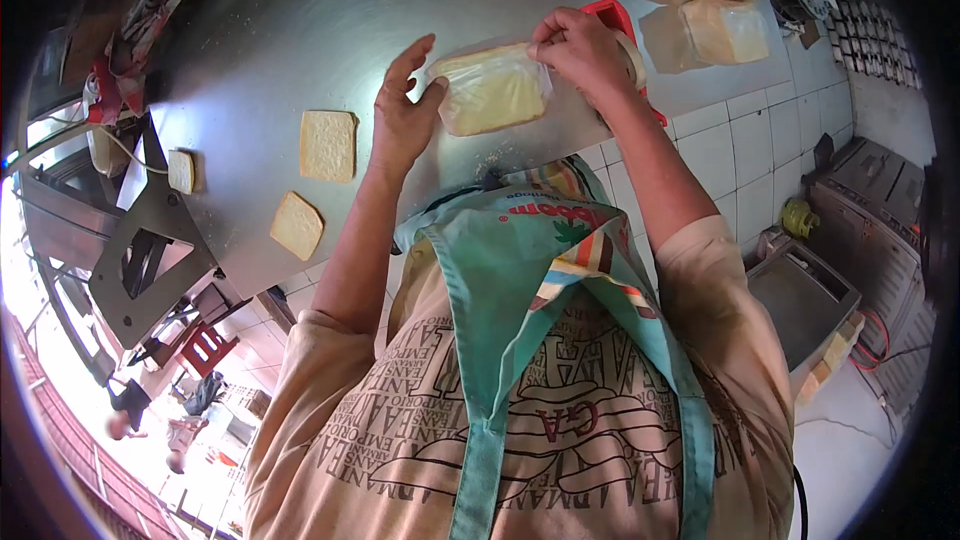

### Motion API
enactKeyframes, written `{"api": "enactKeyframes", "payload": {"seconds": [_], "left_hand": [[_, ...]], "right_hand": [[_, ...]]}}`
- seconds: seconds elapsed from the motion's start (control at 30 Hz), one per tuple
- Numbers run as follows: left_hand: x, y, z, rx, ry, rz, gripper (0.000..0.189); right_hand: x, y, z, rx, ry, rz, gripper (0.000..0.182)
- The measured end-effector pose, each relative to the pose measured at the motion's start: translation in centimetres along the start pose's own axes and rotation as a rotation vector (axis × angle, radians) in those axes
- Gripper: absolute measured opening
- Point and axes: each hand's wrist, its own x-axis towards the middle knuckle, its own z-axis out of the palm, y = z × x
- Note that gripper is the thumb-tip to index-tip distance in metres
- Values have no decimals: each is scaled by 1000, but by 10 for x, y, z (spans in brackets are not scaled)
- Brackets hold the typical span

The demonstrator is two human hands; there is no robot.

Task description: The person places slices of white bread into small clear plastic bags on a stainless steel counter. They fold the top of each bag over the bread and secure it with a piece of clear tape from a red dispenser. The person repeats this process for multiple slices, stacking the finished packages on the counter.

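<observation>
Before me, bread in a clear plastic bag (491, 94) lies on the metal table (255, 52). My left hand (409, 101) is at the bag's left end, its thumb against the plastic and its fingers raised apart. With thumb and fingertips closed, my right hand (581, 45) pinches the bag's upper right corner. Behind the right wrist sits a red tape dispenser (613, 15) with a roll of tape (632, 60), partly hidden by the forearm. Left of my left forearm lie a bread slice (328, 146), another slice (297, 226) and a smaller-looking piece (181, 171).
Two bagged loaves (724, 31) stand at the table's far right. A dark metal bracket-like frame (150, 262) is by the left edge. White tiles (701, 139) adjoin the near edge, and a metal cabinet (870, 202) stands at right. People (180, 439) are far off at lower left.
</observation>
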Motion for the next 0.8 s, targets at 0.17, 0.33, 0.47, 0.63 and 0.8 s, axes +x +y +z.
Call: {"api": "enactKeyframes", "payload": {"seconds": [0.17, 0.33, 0.47, 0.63, 0.8], "left_hand": [[-3, -9, -8, -123, -165, -202, 31], [-2, -14, 0, -201, -122, -215, 29], [5, -21, 1, -232, -116, -190, 27], [3, -18, -1, -258, -118, -226, 25], [7, -24, -1, -252, -148, -197, 24]], "right_hand": [[8, -18, -5, -65, -42, -3, 23], [12, -17, -6, -64, -58, 1, 15], [2, -6, -13, 26, 4, -87, 15], [-56, 21, -69, -13, 442, -82, 21], [-97, 99, -81, -48, 184, 193, 27]]}}
